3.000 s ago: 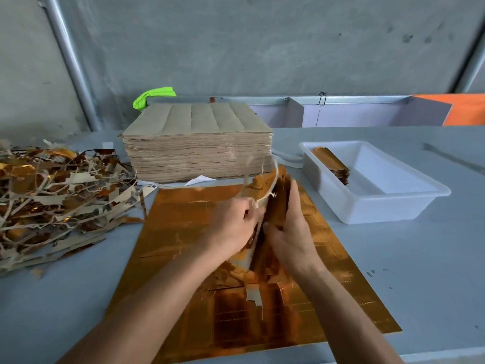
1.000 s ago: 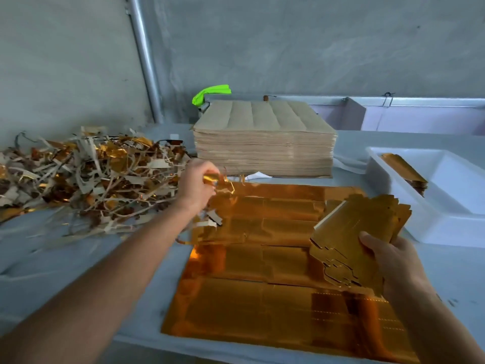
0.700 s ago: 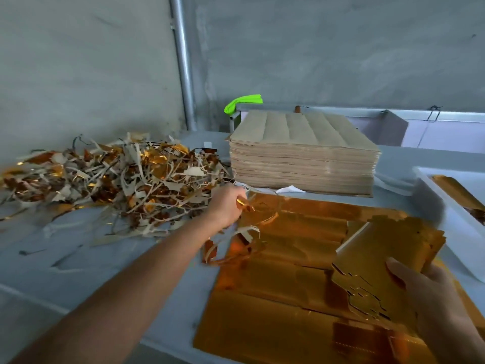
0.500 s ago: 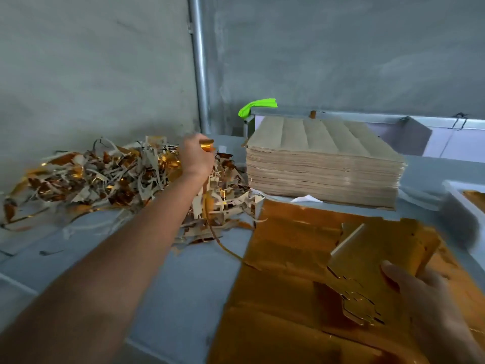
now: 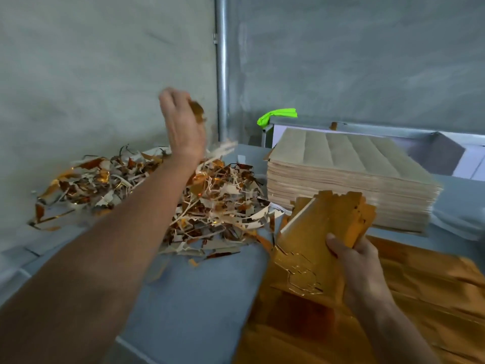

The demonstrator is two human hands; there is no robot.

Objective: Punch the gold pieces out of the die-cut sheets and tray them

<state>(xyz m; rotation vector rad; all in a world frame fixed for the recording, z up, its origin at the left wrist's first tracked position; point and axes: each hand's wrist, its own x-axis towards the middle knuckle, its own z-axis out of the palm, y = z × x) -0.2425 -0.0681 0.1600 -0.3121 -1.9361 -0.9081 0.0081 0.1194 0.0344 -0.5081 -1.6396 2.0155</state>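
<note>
A grey table (image 5: 199, 306) holds a tangled scrap pile (image 5: 162, 200) at left, a tall stack of brown sheets (image 5: 349, 177) at the back, and a gold foil sheet (image 5: 409, 311) lying flat at right.

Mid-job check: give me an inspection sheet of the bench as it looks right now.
Surface: grey table, partly covered by a gold foil sheet.
Job's things: stack of punched gold pieces gripped in the right hand; tall stack of die-cut sheets, plain side up.
Clutter: scrap pile of offcuts at left.
Grippers: left hand raised over the scrap pile, a gold scrap at its fingers; blurred.
Cables: nothing seen.
Surroundings: concrete wall, metal pipe, green item.
</note>
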